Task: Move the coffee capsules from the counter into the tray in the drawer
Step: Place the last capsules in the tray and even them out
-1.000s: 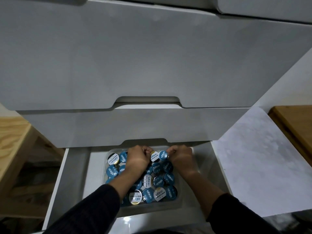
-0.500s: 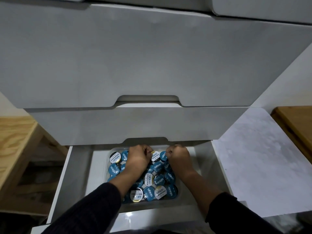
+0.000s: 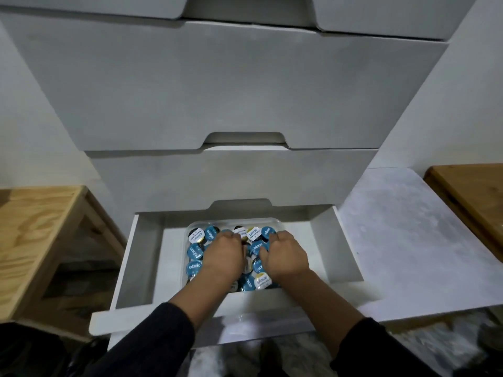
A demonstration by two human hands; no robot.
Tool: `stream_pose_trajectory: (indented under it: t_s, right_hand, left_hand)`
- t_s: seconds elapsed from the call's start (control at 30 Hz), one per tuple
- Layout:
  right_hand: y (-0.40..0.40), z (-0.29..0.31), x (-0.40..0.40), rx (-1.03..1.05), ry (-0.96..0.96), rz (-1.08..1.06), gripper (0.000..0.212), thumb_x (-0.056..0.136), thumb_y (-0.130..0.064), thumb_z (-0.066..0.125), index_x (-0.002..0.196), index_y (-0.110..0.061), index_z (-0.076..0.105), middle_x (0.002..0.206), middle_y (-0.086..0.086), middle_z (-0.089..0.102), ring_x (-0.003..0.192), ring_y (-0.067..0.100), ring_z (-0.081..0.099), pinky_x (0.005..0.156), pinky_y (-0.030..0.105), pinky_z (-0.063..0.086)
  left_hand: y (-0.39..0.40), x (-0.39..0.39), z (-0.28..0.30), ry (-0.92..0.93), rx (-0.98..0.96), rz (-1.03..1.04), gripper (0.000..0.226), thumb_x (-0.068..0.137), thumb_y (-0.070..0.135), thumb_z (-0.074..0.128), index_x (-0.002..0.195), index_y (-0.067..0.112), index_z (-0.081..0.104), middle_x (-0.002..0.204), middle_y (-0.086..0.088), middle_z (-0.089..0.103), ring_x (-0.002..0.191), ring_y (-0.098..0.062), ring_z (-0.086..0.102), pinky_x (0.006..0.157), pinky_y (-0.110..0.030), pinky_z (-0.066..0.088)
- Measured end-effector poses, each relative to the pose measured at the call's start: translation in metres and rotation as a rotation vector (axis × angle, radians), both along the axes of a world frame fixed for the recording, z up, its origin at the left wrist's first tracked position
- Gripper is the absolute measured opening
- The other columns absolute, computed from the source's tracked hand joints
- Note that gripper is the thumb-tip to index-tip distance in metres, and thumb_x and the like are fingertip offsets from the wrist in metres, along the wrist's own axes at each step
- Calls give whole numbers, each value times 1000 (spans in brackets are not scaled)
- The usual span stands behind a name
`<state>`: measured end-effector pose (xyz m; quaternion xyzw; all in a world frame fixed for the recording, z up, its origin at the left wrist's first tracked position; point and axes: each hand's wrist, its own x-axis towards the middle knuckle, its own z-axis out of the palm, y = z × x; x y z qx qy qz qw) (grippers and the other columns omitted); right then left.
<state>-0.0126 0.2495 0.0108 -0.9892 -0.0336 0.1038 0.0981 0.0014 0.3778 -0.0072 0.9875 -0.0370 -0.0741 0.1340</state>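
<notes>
- Both hands, left hand (image 3: 223, 257) and right hand (image 3: 285, 255), rest knuckles-up on the coffee capsules (image 3: 195, 251); whether the curled fingers grip any, I cannot tell.
- Capsules fill the tray (image 3: 275, 220) in the open drawer (image 3: 141, 257), lower centre.
- Risk: pressing the heaped pile could push capsules over the rim.

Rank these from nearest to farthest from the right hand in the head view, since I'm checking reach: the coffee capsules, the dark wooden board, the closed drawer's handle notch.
1. Coffee capsules: touching the right hand, inside the tray.
2. Closed drawer's handle notch: just behind the tray.
3. Dark wooden board: far right.
</notes>
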Motion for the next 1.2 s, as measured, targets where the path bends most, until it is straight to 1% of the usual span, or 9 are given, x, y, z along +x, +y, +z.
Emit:
stream_pose_trajectory:
  t_s: [0.17, 0.37, 0.43, 0.53, 0.63, 0.77, 0.9, 1.03, 1.2]
  right_hand:
    - [2, 10, -19, 70, -177, -67, 45, 97, -33, 35, 126, -2, 47, 128, 16, 52, 121, 27, 43, 103, 32, 32]
    - [2, 24, -50, 147, -366, -63, 53, 95, -39, 38, 135, -4, 38, 141, 14, 42, 138, 28, 27, 114, 36, 25]
    - [1, 23, -67, 187, -433, -54, 55, 94, -40, 40, 135, -4, 38, 141, 15, 42, 138, 29, 27, 113, 38, 27]
    - [-4, 17, -103, 216, -481, -38, 66, 89, -46, 30, 138, -2, 34, 146, 16, 37, 141, 29, 22, 114, 38, 21]
    - [-12, 2, -139, 231, -506, -43, 70, 89, -48, 28, 143, -4, 24, 153, 13, 25, 144, 25, 11, 117, 36, 12]
    - [-19, -33, -173, 256, -580, -132, 72, 90, -48, 30, 144, -3, 19, 154, 14, 20, 144, 25, 9, 116, 43, 22]
    - [-20, -68, -184, 304, -615, -231, 78, 90, -50, 38, 146, -5, 8, 157, 13, 5, 144, 23, 1, 117, 37, 14]
    - [-16, -90, -177, 367, -651, -318, 85, 89, -50, 46, 146, -6, 1, 156, 14, -6, 144, 24, -6, 116, 35, 8]
    - [-11, -97, -146, 471, -738, -445, 92, 87, -53, 47, 145, -2, -3, 155, 19, -7, 144, 29, -3, 115, 29, 4]
  left_hand:
    - [10, -33, 24, -214, -53, 68, 35, 96, 31, 38, 118, 10, 54, 121, -8, 55, 113, -21, 50, 86, -31, 44]
    - [20, -83, 41, -528, -176, 185, 38, 92, 34, 39, 117, 10, 56, 114, -9, 59, 108, -25, 55, 81, -33, 51]
    - [20, -106, 37, -606, -233, 198, 45, 89, 35, 38, 119, 6, 55, 115, -11, 60, 110, -27, 54, 87, -34, 50]
    - [19, -148, 24, -659, -247, 222, 50, 90, 32, 41, 127, 0, 47, 123, -18, 54, 118, -32, 49, 103, -37, 40]
    - [16, -187, 6, -693, -233, 262, 55, 91, 29, 47, 135, -3, 36, 135, -22, 45, 129, -35, 40, 111, -39, 32]
    - [13, -213, -26, -651, -309, 353, 73, 90, 35, 50, 144, 1, 16, 152, -20, 20, 143, -31, 15, 117, -36, 16]
    - [11, -211, -56, -615, -395, 444, 90, 88, 42, 52, 146, 5, -6, 156, -16, -7, 145, -27, -9, 115, -31, -1]
    - [19, -194, -79, -612, -480, 547, 103, 83, 48, 58, 145, 6, -14, 154, -20, -17, 144, -31, -14, 117, -39, 7]
    - [27, -167, -87, -675, -622, 620, 115, 77, 53, 64, 144, 4, -15, 152, -23, -21, 143, -34, -15, 118, -48, 15]
